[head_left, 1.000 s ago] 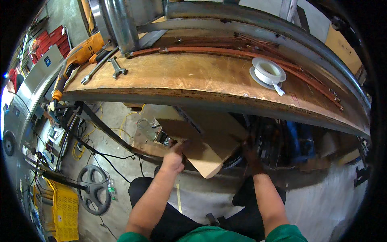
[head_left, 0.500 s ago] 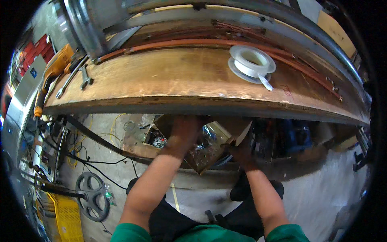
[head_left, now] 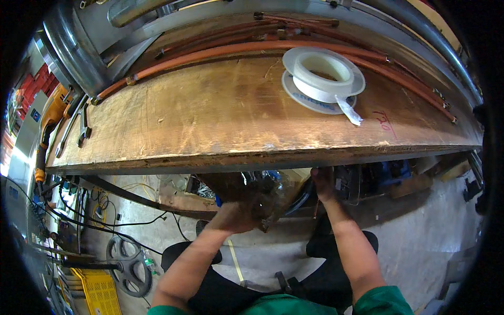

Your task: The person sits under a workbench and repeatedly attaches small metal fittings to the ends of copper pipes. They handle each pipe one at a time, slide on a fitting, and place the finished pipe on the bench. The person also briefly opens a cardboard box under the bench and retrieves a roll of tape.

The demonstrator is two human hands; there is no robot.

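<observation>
Under the wooden bench top, a tilted brown cardboard box with clear plastic packets sits in shadow. My left hand is closed at the box's near left side, its fingertips lost among the shiny plastic. To the right, my right hand is raised beside the box, close to a coil of dark tubing. Its fingers are dim and partly hidden, so I cannot make out whether it grips anything.
Above my hands runs the bench edge. On the bench lie a spool of white tape, copper pipes, a wrench and an orange power tool. Below are a metal part tray, blue items, cables and a handwheel.
My left hand has come back toward me and lower, out from over the box. My right hand has risen slightly. The view has shifted, and the bench edge sits lower.
</observation>
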